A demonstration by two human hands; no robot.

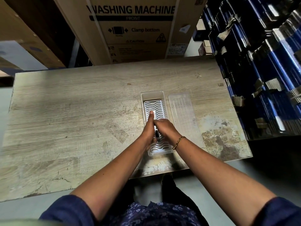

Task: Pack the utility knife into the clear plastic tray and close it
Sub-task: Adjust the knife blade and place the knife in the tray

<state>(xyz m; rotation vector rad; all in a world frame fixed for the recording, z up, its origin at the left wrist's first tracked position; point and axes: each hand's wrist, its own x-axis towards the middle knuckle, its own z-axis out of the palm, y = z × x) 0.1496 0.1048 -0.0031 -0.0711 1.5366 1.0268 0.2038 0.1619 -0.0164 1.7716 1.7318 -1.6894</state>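
Note:
A clear plastic tray [152, 95] with a white wavy-ribbed insert [153, 104] lies lengthwise on the wooden table. Its clear lid [184, 115] lies flat just to the right of it. The utility knife [155, 115] rests along the tray's middle, silver at the far end, dark at the near end, mostly hidden by my hands. My left hand [149, 129] holds it from the left, thumb stretched along the silver part. From the right, my right hand [166, 128] covers the knife's body with bent fingers. A gold bracelet sits on my right wrist.
The worn wooden table [73, 119] stretches wide to the left. A large cardboard box [133, 30] marked WASHING MACHINE stands behind the table. Stacked dark blue packages [263, 62] rise close along the table's right edge.

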